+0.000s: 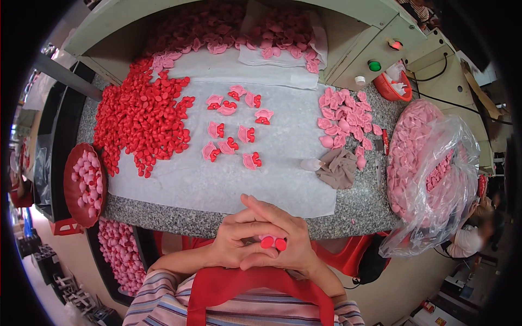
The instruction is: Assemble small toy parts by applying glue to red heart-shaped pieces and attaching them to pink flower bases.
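Note:
My left hand (235,237) and my right hand (293,234) are pressed together at the table's near edge, fingers crossing over each other. Between them sits a small pink plastic piece with two round red ends (273,243); most of it is hidden by my fingers. Ahead, several pink pieces with red parts fitted on them (216,130) lie spaced out on a white sheet (179,185). A heap of small red parts (141,111) spreads over the sheet's left side. Loose pink shells (345,119) lie at its right, near a grey-brown cloth (338,169) and a small white bottle (311,164).
A red basket (67,187) of pink pieces stands at the left, above a black bin (142,247) of more. On the right rests a clear plastic bag (429,201) of pink shells. Across the back runs a machine housing (348,65) with buttons, more pink shells beneath it.

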Motion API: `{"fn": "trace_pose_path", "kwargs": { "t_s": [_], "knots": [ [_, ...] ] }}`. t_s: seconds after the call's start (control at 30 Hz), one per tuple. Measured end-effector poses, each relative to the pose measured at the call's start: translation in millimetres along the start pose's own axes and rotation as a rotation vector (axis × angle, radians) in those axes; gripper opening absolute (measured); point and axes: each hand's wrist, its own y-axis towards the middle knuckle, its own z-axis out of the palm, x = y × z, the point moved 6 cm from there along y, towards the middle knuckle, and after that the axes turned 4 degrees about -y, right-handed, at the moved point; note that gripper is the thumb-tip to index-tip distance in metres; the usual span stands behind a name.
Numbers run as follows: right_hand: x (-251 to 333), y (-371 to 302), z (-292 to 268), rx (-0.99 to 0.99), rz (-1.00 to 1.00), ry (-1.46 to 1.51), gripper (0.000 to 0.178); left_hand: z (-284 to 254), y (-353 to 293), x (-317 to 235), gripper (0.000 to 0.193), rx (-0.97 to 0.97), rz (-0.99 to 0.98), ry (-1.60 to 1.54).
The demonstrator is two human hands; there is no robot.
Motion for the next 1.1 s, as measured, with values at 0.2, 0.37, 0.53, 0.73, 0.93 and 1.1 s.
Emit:
{"fn": "trace_pose_path", "kwargs": {
  "t_s": [0.2, 0.37, 0.53, 0.73, 0.93, 1.1],
  "knots": [
    [-3, -8, 1, -0.107, -0.056, 0.072, 0.071, 4, 0, -7, 0.031, -0.009, 0.081, -0.011],
    [3, -6, 0, -0.15, -0.141, 0.009, 0.061, 3, -5, -6, 0.024, -0.029, 0.172, 0.012],
    [4, -6, 0, -0.161, -0.189, 0.004, 0.058, 3, -6, -8, 0.025, -0.03, 0.157, 0.01],
    [7, -4, -1, -0.163, -0.235, -0.007, 0.059, 3, -1, -12, 0.022, -0.002, 0.195, 0.01],
    [10, -3, -1, -0.174, -0.259, -0.047, 0.058, 3, 1, -15, 0.03, -0.009, 0.163, -0.096],
    [11, -2, -1, -0.177, -0.252, -0.064, 0.063, 0, 0, -6, 0.028, -0.014, 0.179, -0.109]
  ]
}}
